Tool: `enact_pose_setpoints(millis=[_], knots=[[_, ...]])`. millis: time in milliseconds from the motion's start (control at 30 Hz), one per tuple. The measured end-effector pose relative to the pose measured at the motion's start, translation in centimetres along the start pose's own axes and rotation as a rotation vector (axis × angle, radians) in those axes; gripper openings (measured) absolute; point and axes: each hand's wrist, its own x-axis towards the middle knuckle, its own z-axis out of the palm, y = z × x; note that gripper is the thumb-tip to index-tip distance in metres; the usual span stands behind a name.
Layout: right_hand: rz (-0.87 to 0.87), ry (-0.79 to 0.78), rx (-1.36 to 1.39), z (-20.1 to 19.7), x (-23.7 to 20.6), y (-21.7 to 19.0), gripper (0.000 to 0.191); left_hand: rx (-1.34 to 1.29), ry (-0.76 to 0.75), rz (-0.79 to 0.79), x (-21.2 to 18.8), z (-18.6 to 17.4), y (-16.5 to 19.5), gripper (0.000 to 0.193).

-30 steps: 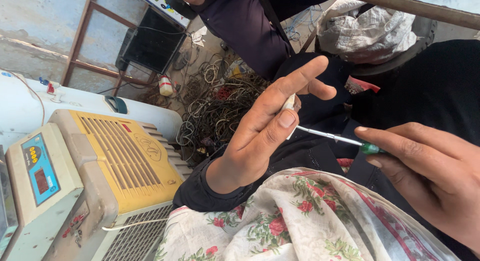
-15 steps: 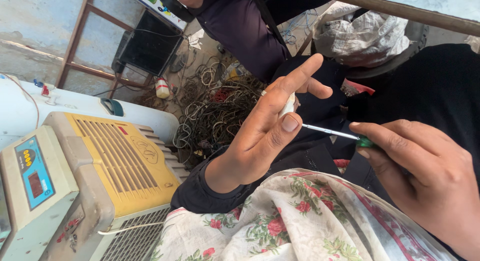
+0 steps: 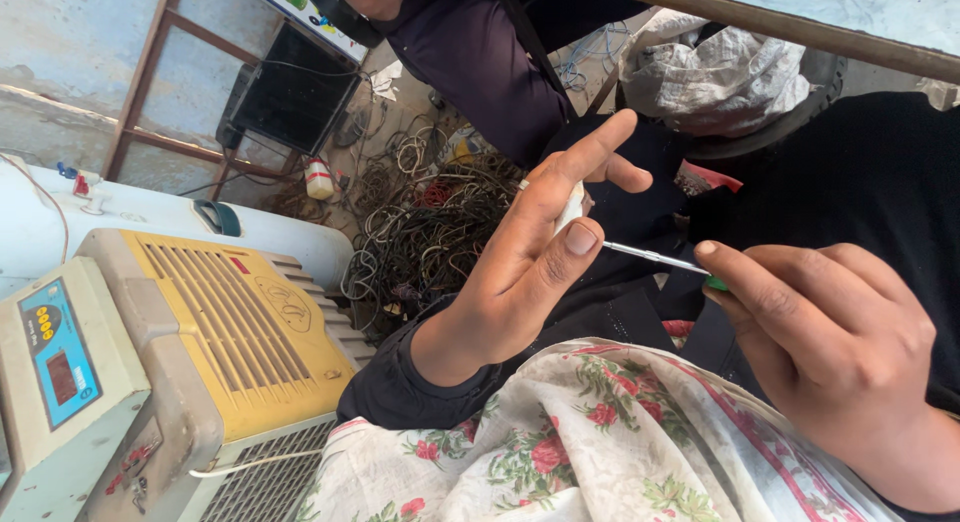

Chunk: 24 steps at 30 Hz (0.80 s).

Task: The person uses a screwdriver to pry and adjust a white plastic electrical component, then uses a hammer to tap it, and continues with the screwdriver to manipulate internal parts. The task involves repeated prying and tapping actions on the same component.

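left hand (image 3: 520, 282) pinches a small white part (image 3: 571, 208) between thumb and middle finger, index pointing straight out, so it's mostly closed on that piece. right hand (image 3: 830, 342) is curled around a thin screwdriver (image 3: 655, 257) with a green handle, its metal tip reaching right up to the white part. looks mid-job, tip at the part and nothing set down yet, can't tell if anything's loosened. below is a floral cloth (image 3: 600, 452) on the lap, a yellow-grilled appliance (image 3: 220, 322) at left, a tangle of wires (image 3: 430, 222) on the floor beyond.

Thin green-handled screwdriver (image 3: 655, 258), near-level, tip at small white part (image 3: 571, 206).
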Motion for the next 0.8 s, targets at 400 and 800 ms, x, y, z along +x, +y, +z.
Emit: enact_pose_setpoints(millis=[400,800], knots=[[0.130,-0.176,0.082,-0.58,0.71,-0.06,0.031,0.028,0.033,0.002,0.09,0.24,0.65,0.061],[0.104,-0.054,0.177,-0.58,0.32,0.02,0.036,0.013,0.030,0.044,-0.13,0.22,0.36,0.059]])
